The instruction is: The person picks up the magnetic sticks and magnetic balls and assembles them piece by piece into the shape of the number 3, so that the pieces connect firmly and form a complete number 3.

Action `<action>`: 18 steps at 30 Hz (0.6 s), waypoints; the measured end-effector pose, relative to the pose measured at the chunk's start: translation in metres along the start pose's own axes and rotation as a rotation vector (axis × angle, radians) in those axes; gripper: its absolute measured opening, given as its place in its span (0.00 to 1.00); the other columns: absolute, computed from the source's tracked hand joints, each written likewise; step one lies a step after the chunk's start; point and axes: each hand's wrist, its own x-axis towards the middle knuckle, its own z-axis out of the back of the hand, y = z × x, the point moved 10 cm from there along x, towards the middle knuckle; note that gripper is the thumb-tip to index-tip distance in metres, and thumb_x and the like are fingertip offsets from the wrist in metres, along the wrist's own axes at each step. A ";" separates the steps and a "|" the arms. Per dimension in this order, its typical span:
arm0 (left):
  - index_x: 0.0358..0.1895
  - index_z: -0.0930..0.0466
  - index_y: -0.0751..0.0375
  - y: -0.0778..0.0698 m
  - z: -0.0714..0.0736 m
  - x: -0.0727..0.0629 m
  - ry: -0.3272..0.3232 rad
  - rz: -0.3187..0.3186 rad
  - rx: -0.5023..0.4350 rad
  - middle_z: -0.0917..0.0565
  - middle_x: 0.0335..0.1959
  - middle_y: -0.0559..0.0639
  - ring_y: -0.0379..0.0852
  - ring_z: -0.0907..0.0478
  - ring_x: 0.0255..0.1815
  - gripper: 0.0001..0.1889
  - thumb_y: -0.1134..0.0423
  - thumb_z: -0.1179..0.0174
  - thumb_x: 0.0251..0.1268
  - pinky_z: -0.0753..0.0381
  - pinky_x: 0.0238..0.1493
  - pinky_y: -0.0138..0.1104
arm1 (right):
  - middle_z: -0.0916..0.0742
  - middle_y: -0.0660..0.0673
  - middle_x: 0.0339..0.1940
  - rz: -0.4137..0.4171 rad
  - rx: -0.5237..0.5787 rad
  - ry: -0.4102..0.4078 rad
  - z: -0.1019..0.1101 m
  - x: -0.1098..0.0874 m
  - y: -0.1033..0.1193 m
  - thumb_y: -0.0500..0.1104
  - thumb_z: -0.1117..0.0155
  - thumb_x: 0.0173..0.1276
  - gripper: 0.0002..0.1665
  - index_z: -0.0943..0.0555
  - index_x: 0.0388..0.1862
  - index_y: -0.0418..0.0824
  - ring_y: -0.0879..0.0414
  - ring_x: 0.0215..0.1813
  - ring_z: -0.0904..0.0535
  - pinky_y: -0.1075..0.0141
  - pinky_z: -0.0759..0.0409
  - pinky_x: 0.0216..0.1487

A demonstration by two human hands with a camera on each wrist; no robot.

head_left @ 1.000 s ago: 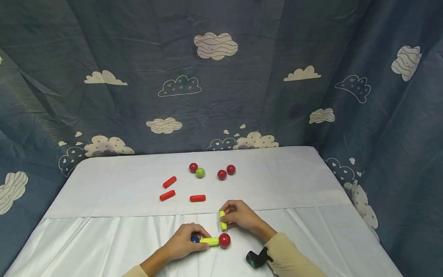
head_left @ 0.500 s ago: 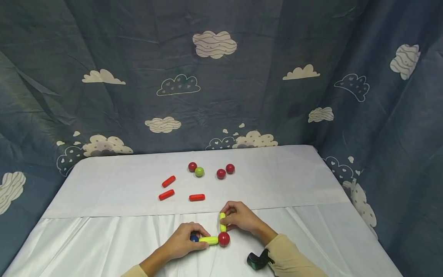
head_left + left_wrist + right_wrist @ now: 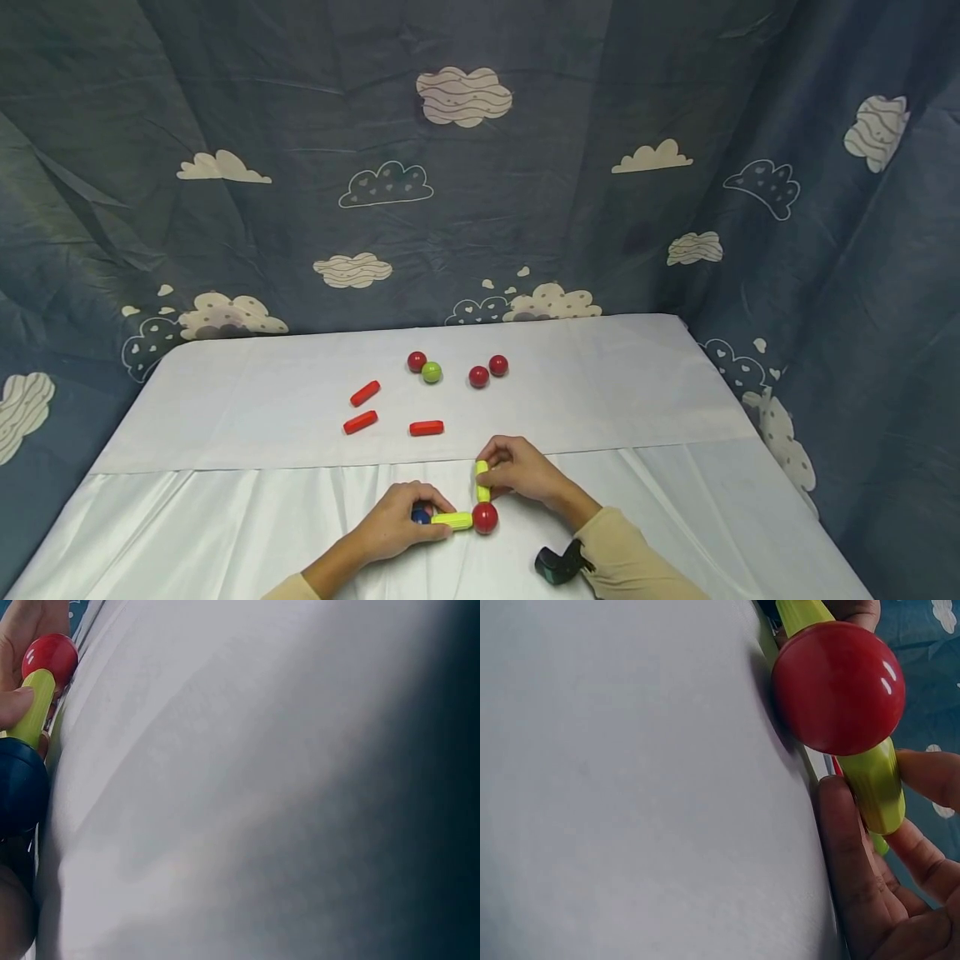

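A yellow rod (image 3: 453, 521) lies sideways near the front of the table, with a blue ball (image 3: 421, 517) at its left end and a red ball (image 3: 485, 518) at its right. My left hand (image 3: 392, 523) grips this rod, its thumb along the side; the left wrist view shows the thumb (image 3: 13, 706) on the rod and the dark blue ball (image 3: 21, 787) below. My right hand (image 3: 525, 469) pinches a second yellow rod (image 3: 483, 492), pointing away from me. In the right wrist view, this rod's end (image 3: 877, 787) meets the red ball (image 3: 840, 686).
Three red rods (image 3: 426, 428) lie farther back on the white cloth (image 3: 600, 392). Behind them are a green ball (image 3: 431, 372) beside a red ball (image 3: 417, 362), and two more red balls (image 3: 479, 377) to the right. A dark patterned curtain (image 3: 525, 208) hangs behind the table.
My right hand has brought its yellow rod slightly toward me, closing the gap to the red ball. The left hand keeps its hold and place.
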 end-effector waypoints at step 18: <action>0.37 0.15 0.51 0.004 -0.001 0.001 0.005 0.030 -0.010 0.22 0.31 0.41 0.37 0.29 0.34 0.08 0.58 0.29 0.54 0.32 0.38 0.30 | 0.18 0.43 0.36 0.001 -0.022 -0.112 0.049 0.028 -0.004 0.34 0.34 0.61 0.16 0.23 0.47 0.30 0.52 0.32 0.19 0.60 0.18 0.35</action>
